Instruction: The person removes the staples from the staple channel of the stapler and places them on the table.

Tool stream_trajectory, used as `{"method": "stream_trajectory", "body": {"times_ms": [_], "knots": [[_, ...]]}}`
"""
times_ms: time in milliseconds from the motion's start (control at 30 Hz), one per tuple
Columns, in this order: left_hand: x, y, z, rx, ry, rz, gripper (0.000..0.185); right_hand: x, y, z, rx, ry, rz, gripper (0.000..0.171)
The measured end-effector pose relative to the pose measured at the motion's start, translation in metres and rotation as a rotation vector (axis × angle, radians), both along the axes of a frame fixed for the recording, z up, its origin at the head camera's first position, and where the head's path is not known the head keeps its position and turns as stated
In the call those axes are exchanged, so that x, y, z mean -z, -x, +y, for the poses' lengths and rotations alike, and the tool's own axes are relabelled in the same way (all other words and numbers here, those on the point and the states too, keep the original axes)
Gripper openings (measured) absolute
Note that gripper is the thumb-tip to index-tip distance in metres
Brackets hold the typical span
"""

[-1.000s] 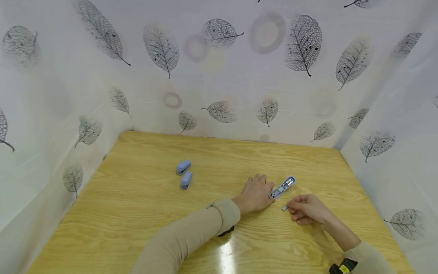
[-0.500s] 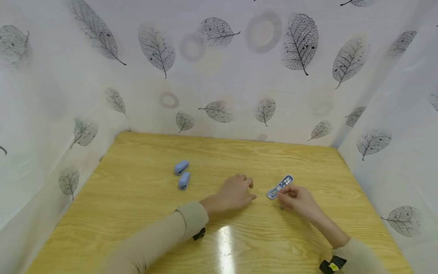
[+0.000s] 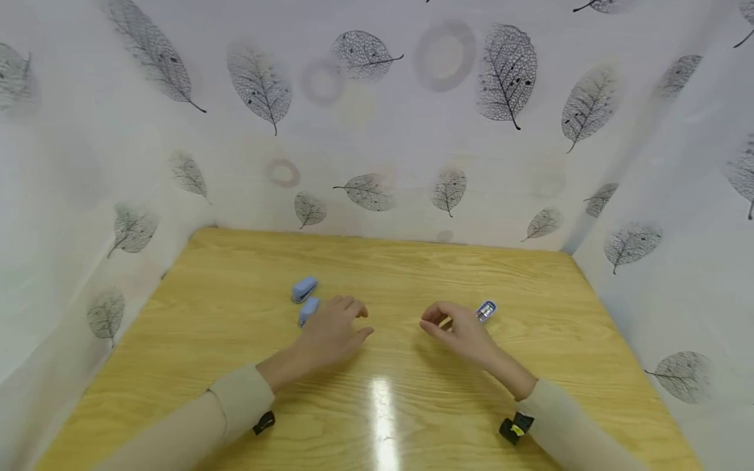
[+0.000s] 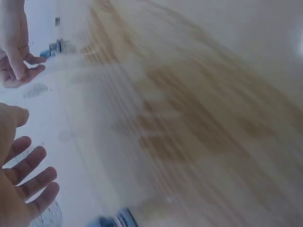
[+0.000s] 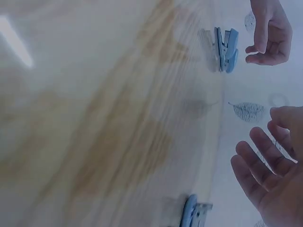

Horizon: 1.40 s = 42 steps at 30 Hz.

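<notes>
My left hand (image 3: 332,330) hovers over the table with fingers loosely bent and nothing between them. Its fingers overlap the nearer of two small light-blue staplers (image 3: 309,310); the other stapler (image 3: 304,289) lies just behind it. Right of the middle, my right hand (image 3: 462,330) is in the air with thumb and fingers loosely bent, holding nothing. Behind it a third stapler (image 3: 485,311) lies with its metal inner side up, partly hidden by the hand. In the right wrist view, the left hand (image 5: 274,38) is close beside the pair of staplers (image 5: 227,51).
The wood-grain table (image 3: 389,268) is bounded by a white leaf-patterned sheet (image 3: 377,131) at the back and both sides. Light glares off the table's front middle (image 3: 383,418).
The right hand has let go of a small grey piece near the third stapler and moved left. The left hand has left that stapler and moved left toward the stapler pair.
</notes>
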<state>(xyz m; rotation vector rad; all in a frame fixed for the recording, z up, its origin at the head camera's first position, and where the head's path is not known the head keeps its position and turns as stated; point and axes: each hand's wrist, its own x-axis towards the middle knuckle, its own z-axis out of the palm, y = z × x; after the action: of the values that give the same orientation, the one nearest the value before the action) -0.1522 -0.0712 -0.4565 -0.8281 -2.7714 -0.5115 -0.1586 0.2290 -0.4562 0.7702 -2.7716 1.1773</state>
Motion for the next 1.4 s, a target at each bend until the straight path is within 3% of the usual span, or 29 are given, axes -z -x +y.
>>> {"method": "stream_trajectory", "body": {"times_ms": [233, 333, 600, 833, 1133, 1400], "knots": [[0.003, -0.001, -0.052, -0.128, 0.011, 0.220, 0.031, -0.004, 0.015, -0.032, -0.135, -0.252, 0.220, 0.018], [0.007, -0.001, -0.070, -0.194, 0.023, 0.251, 0.037, -0.006, 0.021, -0.046, -0.181, -0.361, 0.319, 0.023], [0.011, -0.007, -0.087, -0.284, 0.110, 0.169, 0.049, -0.007, 0.041, -0.077, -0.305, -0.523, 0.496, 0.029], [0.016, -0.003, -0.087, -0.289, 0.139, 0.203, 0.043, -0.010, 0.054, -0.100, -0.350, -0.562, 0.585, 0.030], [0.017, 0.004, -0.083, -0.292, 0.108, 0.152, 0.037, -0.010, 0.059, -0.113, -0.358, -0.594, 0.561, 0.031], [0.021, 0.011, -0.072, -0.245, 0.075, 0.110, 0.034, -0.005, 0.069, -0.121, -0.379, -0.639, 0.552, 0.035]]}}
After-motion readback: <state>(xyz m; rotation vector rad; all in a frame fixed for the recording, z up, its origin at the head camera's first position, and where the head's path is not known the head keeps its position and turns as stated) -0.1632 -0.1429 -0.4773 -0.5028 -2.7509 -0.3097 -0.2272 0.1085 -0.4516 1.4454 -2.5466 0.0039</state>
